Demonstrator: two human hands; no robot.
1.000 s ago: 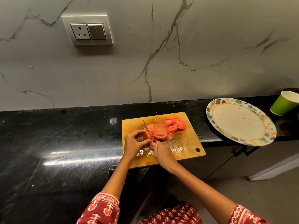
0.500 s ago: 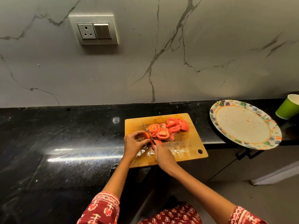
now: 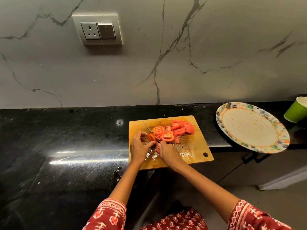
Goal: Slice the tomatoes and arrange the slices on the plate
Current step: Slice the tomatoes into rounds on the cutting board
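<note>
A wooden cutting board (image 3: pixel 196 151) lies on the black counter. Several red tomato slices (image 3: pixel 174 131) are piled on its far half. My left hand (image 3: pixel 139 146) pinches a small end piece of tomato (image 3: pixel 151 137) on the board's left side. My right hand (image 3: pixel 167 151) grips the handle of a knife (image 3: pixel 150 130), whose blade rests against the right face of that piece and points away from me. A round plate (image 3: pixel 252 128) with a coloured patterned rim sits to the right of the board, with nothing on it.
A green paper cup (image 3: pixel 296 112) stands at the far right beyond the plate. The black counter (image 3: pixel 66 138) stretches left of the board. A wall socket and switch (image 3: pixel 98 30) sit on the marble backsplash. The plate overhangs the counter's front edge.
The camera view has drifted, so everything sits a little further right and lower in frame. The knife stays at the tomato piece; both hands keep their hold.
</note>
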